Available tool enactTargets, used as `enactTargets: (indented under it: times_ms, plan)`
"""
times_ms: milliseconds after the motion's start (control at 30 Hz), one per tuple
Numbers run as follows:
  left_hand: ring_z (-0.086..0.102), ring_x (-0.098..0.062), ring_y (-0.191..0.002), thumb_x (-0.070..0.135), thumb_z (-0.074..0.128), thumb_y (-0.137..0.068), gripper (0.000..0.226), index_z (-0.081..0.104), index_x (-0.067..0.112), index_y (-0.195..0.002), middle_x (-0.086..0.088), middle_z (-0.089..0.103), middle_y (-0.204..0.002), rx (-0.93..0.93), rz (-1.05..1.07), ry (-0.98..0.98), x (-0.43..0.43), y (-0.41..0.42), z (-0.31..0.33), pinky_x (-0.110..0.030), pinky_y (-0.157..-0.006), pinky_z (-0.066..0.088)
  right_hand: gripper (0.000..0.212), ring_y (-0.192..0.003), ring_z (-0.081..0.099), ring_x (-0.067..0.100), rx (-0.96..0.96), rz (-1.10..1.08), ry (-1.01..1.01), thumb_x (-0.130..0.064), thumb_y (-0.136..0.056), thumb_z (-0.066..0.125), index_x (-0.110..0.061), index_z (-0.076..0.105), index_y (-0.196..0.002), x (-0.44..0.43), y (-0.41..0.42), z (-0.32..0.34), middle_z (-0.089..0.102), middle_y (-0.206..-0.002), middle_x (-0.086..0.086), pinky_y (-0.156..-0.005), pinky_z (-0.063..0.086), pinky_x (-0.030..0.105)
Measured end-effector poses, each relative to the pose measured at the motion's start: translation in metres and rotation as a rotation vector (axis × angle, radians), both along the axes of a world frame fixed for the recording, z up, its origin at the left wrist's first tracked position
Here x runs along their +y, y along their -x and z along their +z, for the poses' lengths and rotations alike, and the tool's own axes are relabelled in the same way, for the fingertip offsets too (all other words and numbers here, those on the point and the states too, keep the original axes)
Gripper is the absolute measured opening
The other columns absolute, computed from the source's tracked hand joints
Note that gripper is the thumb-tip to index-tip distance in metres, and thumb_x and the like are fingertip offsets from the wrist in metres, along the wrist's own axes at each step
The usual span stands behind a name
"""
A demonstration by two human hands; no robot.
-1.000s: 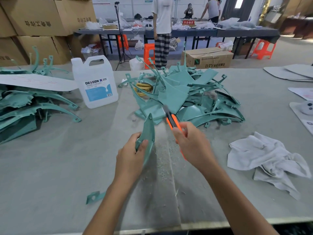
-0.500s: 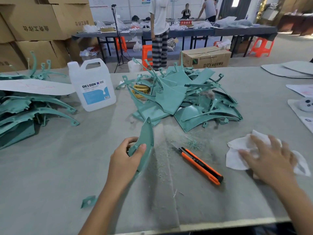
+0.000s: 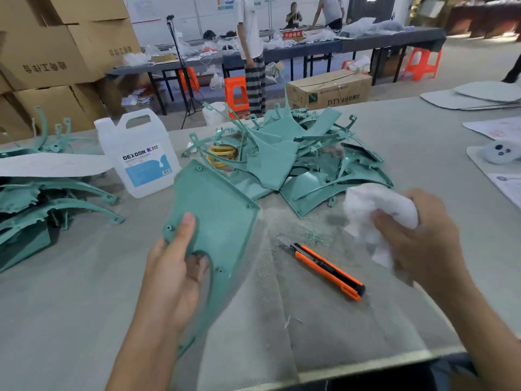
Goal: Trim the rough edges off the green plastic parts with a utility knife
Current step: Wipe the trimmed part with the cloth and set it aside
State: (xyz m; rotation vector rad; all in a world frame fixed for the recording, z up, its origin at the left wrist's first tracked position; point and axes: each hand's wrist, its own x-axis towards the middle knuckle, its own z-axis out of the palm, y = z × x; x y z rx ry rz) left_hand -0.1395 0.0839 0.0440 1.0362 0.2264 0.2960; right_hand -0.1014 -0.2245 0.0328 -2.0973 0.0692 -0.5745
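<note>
Here your left hand (image 3: pixel 172 272) grips the green plastic part (image 3: pixel 214 215) at centre frame, thumb (image 3: pixel 184 230) pressed on its face, fingers curled behind its edge. Your right hand (image 3: pixel 417 238), at the right, is bunched around a white cloth (image 3: pixel 377 204). The utility knife (image 3: pixel 328 270) lies untouched on the table (image 3: pixel 70 306) between them.

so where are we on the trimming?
Some cutting done: shavings litter the table. In hand: left hand holds one green part, right hand a white rag; the knife lies on the table. Left: the pile behind. Parts at far left: can't tell.
</note>
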Motion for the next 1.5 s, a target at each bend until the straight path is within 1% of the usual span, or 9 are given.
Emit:
enactTargets:
  times_ms: [167,267,467,700,867,1033,1167,1267,1500]
  plan:
    - [0.072,-0.01,-0.065,0.025,0.066,-0.083,0.018,0.08,0.02,-0.094,-0.001,0.078,-0.098,-0.022,-0.119,0.053,-0.033,0.012,0.013,-0.017,-0.049,0.053,0.023,-0.116,0.06,0.011,-0.146,0.433,-0.264,-0.012,-0.099,0.063,-0.022,0.066,-0.119,0.106,0.006,0.019,0.067,-0.122,-0.009,-0.097,0.048,0.028]
    - [0.073,-0.011,-0.067,0.023,0.061,-0.089,0.022,0.082,0.023,-0.083,-0.002,0.078,-0.091,-0.057,0.0,0.057,-0.038,0.009,0.016,-0.019,-0.052,0.055,0.033,-0.146,0.034,0.006,-0.152,0.619,-0.016,-0.023,-0.106,0.048,-0.028,0.061,-0.135,0.154,0.031,-0.009,0.049,-0.151,-0.006,-0.121,0.028,0.03]
    - [0.076,-0.015,-0.077,0.024,0.062,-0.09,0.026,0.074,0.01,-0.108,-0.006,0.078,-0.101,0.066,0.002,0.063,-0.02,0.021,0.004,-0.022,-0.057,0.058,0.022,-0.075,0.064,0.003,-0.171,0.486,-0.296,-0.038,-0.103,0.045,-0.032,0.065,-0.11,0.141,0.015,0.003,0.069,-0.081,-0.017,-0.068,0.048,0.027]
    - [0.076,-0.017,-0.085,0.027,0.054,-0.101,0.028,0.073,0.008,-0.11,-0.011,0.077,-0.098,0.062,-0.108,0.062,-0.048,0.017,0.003,-0.024,-0.062,0.059,0.038,-0.129,0.053,0.003,-0.287,0.604,-0.083,-0.022,-0.105,0.037,-0.026,0.051,-0.141,0.183,0.042,-0.011,0.059,-0.137,-0.009,-0.107,0.033,0.014]
    - [0.073,-0.01,-0.073,0.019,0.05,-0.101,0.019,0.068,0.016,-0.096,-0.001,0.077,-0.091,-0.051,0.043,0.097,-0.026,0.02,0.007,-0.019,-0.055,0.055,0.048,-0.102,0.062,0.008,-0.12,0.51,0.174,-0.008,-0.094,0.055,-0.037,0.053,-0.132,0.138,0.034,-0.062,0.065,-0.117,-0.01,-0.088,0.049,0.026]
    - [0.074,-0.011,-0.081,0.026,0.07,-0.082,0.019,0.074,0.031,-0.1,0.002,0.077,-0.101,-0.17,-0.003,-0.192,-0.01,0.023,0.021,-0.021,-0.06,0.057,0.035,-0.057,0.052,0.008,0.275,0.463,-0.559,-0.016,-0.106,0.041,-0.038,0.066,-0.097,0.111,0.002,-0.03,0.06,-0.069,-0.011,-0.052,0.039,0.023]
    - [0.072,-0.015,-0.078,0.038,0.081,-0.072,0.026,0.073,0.035,-0.097,-0.001,0.076,-0.095,-0.247,-0.094,-0.526,-0.003,0.021,0.03,-0.024,-0.064,0.057,0.029,-0.104,0.071,0.018,0.125,0.794,-0.53,-0.044,-0.101,0.056,-0.028,0.07,-0.121,0.105,0.007,0.0,0.072,-0.116,-0.002,-0.082,0.059,0.033]
    - [0.067,-0.007,-0.081,0.047,0.078,-0.07,0.036,0.071,0.043,-0.106,0.012,0.073,-0.096,-0.239,-0.027,-0.745,-0.001,0.015,0.029,-0.019,-0.07,0.054,0.029,-0.115,0.069,0.025,0.162,1.03,-0.584,-0.022,-0.097,0.067,-0.013,0.07,-0.124,0.104,0.015,0.003,0.073,-0.123,0.004,-0.091,0.058,0.035]
    - [0.053,-0.003,-0.066,0.066,0.06,-0.08,0.041,0.067,0.027,-0.072,0.011,0.065,-0.07,-0.062,0.327,-0.713,-0.012,0.014,0.0,-0.014,-0.061,0.043,0.015,-0.096,0.067,0.005,-0.22,0.421,-0.301,-0.037,-0.091,0.069,-0.031,0.069,-0.105,0.111,0.022,-0.002,0.07,-0.105,-0.015,-0.078,0.056,0.031]
